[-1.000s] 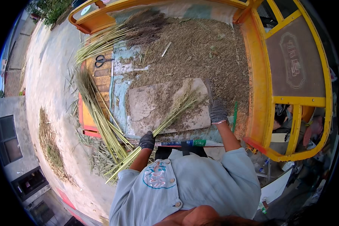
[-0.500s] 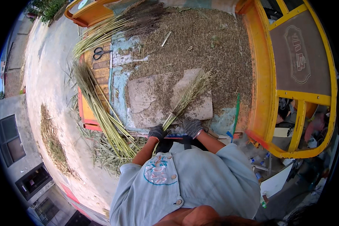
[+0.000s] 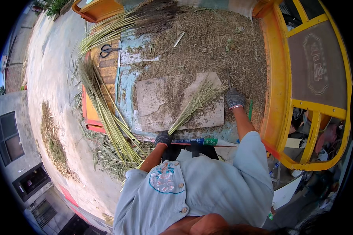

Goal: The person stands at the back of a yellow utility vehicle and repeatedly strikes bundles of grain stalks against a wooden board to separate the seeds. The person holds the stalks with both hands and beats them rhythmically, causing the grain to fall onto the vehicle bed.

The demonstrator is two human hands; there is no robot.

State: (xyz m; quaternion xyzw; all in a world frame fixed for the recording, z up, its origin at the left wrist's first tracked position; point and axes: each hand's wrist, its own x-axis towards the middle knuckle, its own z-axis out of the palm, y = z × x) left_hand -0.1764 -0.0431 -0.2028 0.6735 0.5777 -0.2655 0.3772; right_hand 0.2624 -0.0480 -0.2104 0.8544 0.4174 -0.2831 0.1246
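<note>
My left hand [image 3: 163,138], in a dark knitted glove, is closed round the lower stems of a bunch of green seed-headed stalks [image 3: 192,105]. The bunch slants up to the right, its feathery heads lying across a worn, flat grey board [image 3: 153,100]. My right hand [image 3: 235,98], gloved alike, is just off the board's right edge over the loose seed. Its fingers look curled, and a thin dark shape runs up from them; what it is I cannot make out.
Loose brown seed and chaff [image 3: 215,43] cover the sheet beyond the board. Bare stalks [image 3: 102,102] lie on the left, with black-handled scissors [image 3: 107,50] and dark-headed stalks [image 3: 153,17] farther off. A yellow metal frame [image 3: 276,78] stands on the right.
My right hand has left the stems near my left hand and moved right and away, past the board's right edge. My left hand keeps the stalks on the board.
</note>
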